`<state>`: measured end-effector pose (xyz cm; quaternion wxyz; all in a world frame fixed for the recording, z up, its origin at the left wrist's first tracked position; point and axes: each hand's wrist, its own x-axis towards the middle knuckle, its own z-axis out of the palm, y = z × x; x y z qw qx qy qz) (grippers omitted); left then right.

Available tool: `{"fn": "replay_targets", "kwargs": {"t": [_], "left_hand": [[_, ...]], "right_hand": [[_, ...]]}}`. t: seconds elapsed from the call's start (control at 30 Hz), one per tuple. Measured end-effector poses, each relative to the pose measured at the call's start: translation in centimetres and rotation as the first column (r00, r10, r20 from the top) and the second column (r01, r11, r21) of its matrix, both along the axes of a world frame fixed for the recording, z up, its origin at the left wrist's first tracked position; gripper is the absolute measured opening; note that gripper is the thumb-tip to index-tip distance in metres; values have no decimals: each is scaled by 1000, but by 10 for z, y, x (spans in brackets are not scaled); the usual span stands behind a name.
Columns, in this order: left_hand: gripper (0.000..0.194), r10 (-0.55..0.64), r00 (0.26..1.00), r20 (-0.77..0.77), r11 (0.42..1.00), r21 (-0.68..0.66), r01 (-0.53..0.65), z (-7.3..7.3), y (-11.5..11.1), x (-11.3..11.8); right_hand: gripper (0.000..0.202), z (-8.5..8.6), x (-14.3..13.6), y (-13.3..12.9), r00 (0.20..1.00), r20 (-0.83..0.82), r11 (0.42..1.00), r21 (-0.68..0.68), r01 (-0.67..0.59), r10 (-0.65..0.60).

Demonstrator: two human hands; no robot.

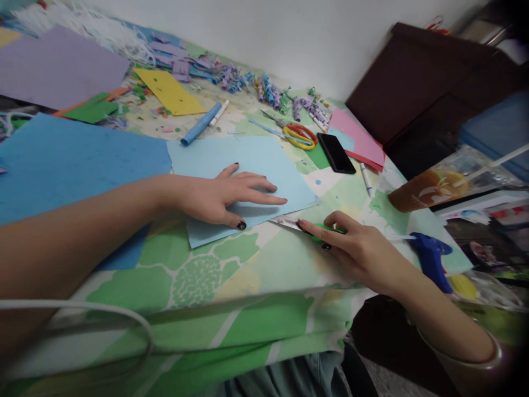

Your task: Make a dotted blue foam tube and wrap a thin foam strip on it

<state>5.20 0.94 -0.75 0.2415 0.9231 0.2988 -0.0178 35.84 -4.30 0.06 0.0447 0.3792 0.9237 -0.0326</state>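
Flat on the table lies a light blue sheet of paper [248,157], its near edge slanting towards me. My left hand [231,196] rests on it with the fingers spread. At the sheet's near right edge, my right hand [351,248] grips green-handled scissors [316,231]. Their metal blades point left and touch or lie just under the paper's edge; I cannot tell which. A larger, darker blue sheet [82,160] lies under my left forearm and beside the light blue one.
Red and yellow scissors [300,135], a black phone [335,153], a rolled blue paper [201,124] and a marker [366,180] lie beyond the sheet. On the right are a drink cup [430,187] and a blue glue gun [432,259]. A white cable [103,309] loops at the front left.
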Motion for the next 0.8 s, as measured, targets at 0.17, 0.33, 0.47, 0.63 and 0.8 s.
{"fn": "replay_targets", "kwargs": {"t": [0.17, 0.33, 0.47, 0.63, 0.8], "left_hand": [[68, -13, 1000, 24, 1000, -20, 14, -1, 3, -3], [58, -26, 1000, 15, 999, -28, 27, -2, 4, -4], [58, -21, 1000, 4, 1000, -23, 21, -2, 4, -4], [56, -25, 1000, 2, 1000, -7, 25, -3, 3, -3], [56, -30, 1000, -1, 1000, -4, 30, -3, 4, -3]], "right_hand": [[60, -2, -7, 0, 999, 35, 999, 49, -15, 13], [58, -5, -14, 4, 995, 64, 988, 128, -89, 82], [58, -7, -13, 5, 992, 74, 981, 163, -109, 98], [56, -8, -11, 6, 994, 46, 981, 161, -110, 104], [59, -8, -11, 6, 993, 47, 982, 153, -113, 107]]}}
